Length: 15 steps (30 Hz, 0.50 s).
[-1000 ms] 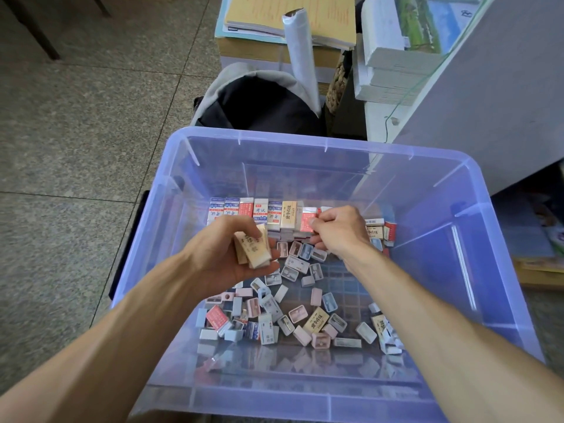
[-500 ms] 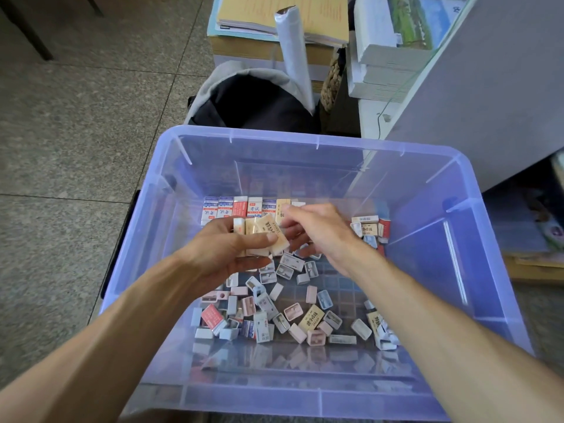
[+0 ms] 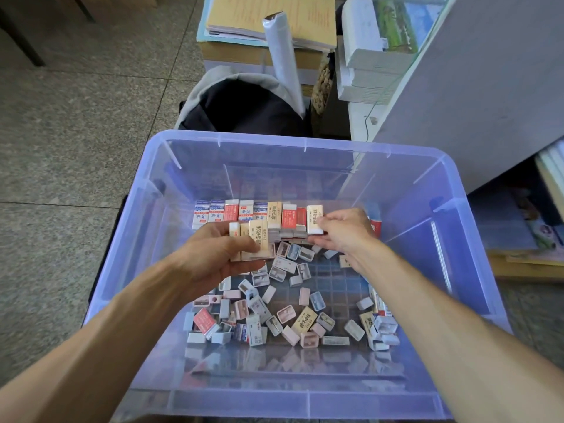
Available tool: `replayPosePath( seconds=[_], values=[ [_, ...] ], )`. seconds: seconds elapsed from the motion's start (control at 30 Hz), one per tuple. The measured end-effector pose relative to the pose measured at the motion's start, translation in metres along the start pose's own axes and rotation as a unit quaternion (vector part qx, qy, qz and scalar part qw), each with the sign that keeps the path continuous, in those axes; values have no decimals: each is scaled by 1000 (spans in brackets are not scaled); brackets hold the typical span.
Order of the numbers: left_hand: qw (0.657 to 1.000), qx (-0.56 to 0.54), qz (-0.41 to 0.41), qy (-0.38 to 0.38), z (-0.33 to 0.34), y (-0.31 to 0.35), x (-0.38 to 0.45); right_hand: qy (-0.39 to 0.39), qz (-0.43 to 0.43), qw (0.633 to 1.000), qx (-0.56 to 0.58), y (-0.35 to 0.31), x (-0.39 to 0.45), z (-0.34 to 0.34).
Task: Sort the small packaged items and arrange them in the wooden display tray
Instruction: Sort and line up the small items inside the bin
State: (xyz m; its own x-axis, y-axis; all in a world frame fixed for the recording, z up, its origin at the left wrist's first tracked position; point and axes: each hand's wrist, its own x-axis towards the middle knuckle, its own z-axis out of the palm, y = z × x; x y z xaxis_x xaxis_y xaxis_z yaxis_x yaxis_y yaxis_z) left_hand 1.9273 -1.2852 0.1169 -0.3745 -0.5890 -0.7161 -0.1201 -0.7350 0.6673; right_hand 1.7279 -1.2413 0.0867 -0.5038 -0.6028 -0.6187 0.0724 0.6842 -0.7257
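Observation:
Inside a clear blue plastic bin (image 3: 457, 227), a row of upright packaged erasers (image 3: 244, 212) stands along the far wall. My left hand (image 3: 213, 257) holds a small stack of cream erasers (image 3: 254, 242) above the bin floor. My right hand (image 3: 345, 230) pinches one cream eraser (image 3: 315, 219) and holds it upright at the right end of the row. Several loose erasers and small pastel sharpeners (image 3: 283, 315) lie scattered on the bin floor below both hands. No wooden tray is in view.
Behind the bin sits a dark backpack (image 3: 244, 108) with a rolled white paper (image 3: 282, 56) leaning by it. Stacked books and boxes (image 3: 268, 22) stand further back. A grey cabinet (image 3: 488, 87) rises at the right, tiled floor (image 3: 76, 132) at the left.
My right hand took a cream eraser from the left hand's stack and carried it right to the end of the row. The left hand stayed near the centre with the remaining stack.

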Motion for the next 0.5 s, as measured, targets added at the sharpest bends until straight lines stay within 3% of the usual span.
replayPosePath(
  seconds=[0.13, 0.4, 0.5],
  values=[
    [1000, 26, -5, 9, -3, -1, 3, 34, -43, 998, -36, 4, 9, 12],
    [999, 36, -3, 2, -4, -2, 2, 86, -119, 962, -232, 3, 15, 14],
    [999, 33, -2, 5, -4, -1, 1, 56, -145, 971, -183, -5, 2, 17]
  ],
)
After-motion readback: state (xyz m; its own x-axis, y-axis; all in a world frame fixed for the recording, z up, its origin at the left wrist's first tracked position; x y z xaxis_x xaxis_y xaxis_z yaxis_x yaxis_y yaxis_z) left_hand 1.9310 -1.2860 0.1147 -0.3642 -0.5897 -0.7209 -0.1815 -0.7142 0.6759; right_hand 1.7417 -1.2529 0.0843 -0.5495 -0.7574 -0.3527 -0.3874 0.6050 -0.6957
